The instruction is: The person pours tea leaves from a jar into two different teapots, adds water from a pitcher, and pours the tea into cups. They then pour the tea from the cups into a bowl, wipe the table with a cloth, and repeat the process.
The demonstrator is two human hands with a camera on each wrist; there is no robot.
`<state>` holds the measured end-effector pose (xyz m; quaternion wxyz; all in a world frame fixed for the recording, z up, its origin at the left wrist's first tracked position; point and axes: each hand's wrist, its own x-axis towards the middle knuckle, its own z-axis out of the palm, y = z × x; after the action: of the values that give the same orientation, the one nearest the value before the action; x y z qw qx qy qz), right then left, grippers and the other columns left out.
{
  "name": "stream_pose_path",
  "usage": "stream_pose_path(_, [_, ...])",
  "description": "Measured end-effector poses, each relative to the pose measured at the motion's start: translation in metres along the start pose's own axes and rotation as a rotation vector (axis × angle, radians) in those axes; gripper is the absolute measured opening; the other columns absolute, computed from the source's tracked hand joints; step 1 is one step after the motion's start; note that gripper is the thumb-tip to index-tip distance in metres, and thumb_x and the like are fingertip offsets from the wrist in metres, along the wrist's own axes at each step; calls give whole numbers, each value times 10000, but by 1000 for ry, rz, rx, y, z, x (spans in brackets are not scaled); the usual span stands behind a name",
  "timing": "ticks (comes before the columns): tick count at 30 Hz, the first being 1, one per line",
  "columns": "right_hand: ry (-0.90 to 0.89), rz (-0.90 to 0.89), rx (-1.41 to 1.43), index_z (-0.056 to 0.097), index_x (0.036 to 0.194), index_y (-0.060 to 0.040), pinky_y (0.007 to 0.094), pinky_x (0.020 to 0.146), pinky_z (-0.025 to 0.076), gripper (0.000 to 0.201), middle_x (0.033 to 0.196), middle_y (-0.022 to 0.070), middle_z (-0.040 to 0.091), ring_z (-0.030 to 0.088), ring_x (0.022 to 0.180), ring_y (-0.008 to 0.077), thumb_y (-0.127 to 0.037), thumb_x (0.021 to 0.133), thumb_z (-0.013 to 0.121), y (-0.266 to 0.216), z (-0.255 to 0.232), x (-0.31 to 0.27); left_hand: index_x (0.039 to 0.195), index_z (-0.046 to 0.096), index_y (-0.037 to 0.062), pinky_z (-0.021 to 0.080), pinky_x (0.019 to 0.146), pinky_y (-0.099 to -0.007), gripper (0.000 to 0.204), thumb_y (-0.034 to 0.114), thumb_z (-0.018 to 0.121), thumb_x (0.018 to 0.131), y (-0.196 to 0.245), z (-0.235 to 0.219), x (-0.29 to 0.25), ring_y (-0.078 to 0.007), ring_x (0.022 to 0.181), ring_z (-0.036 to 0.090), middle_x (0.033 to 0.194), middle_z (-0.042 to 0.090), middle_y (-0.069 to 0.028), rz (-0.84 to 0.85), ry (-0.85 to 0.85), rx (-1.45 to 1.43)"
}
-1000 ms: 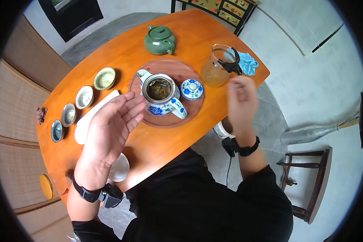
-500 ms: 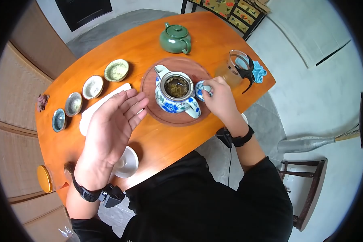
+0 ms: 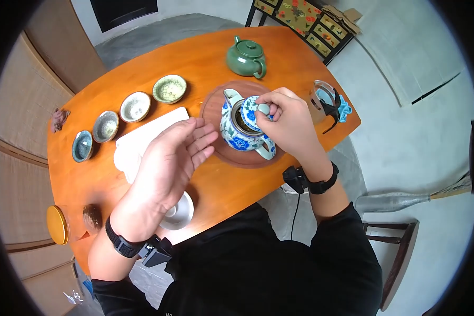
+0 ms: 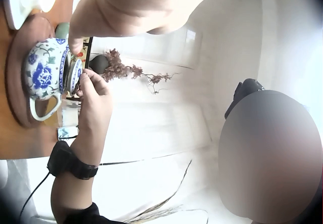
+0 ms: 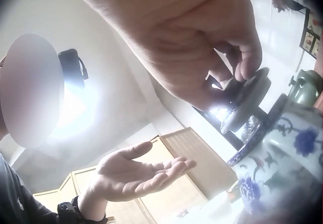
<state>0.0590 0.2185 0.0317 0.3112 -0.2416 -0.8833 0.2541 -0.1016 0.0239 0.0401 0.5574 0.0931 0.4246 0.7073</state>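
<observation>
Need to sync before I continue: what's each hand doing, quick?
Left hand: open, holding nothing.
Right hand: closed, holding the lid by its knob, over the pot.

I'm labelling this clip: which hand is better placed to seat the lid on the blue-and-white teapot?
Probably the right hand: it pinches the knob of the lid, already over the teapot. The left hand, beside the teapot, holds nothing.

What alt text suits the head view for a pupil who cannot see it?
A person's right hand pinches a blue-and-white lid by its knob over a matching teapot on a round tray. The left hand hovers open nearby.
</observation>
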Motion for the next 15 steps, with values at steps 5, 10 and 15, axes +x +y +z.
stream_pose_path(5, [-10,-54,-9,736,958,7,265,643,486,202,840,66,622,561,678,131,-51,767,768,6,12,0,1291,547,-53,496,1043,-366,422,278,566,1030,-4,-14,0,-271,1219,617,1308,629,-200,-19,28,7])
stream_pose_path(10, [-31,-27,-10,734,960,9,267,646,487,202,846,67,624,562,678,134,-51,769,766,4,13,0,1283,548,-50,495,1046,-369,413,276,567,1030,-3,-18,0,-275,1220,616,1310,627,-209,-12,31,-1])
stream_pose_path(15, [-45,-9,-3,735,926,-1,344,689,538,193,842,108,637,623,719,228,-79,752,768,3,16,1,1286,546,-51,493,1049,-371,414,273,568,1029,-4,-20,1,-277,1223,614,1312,625,-212,-12,38,-4])
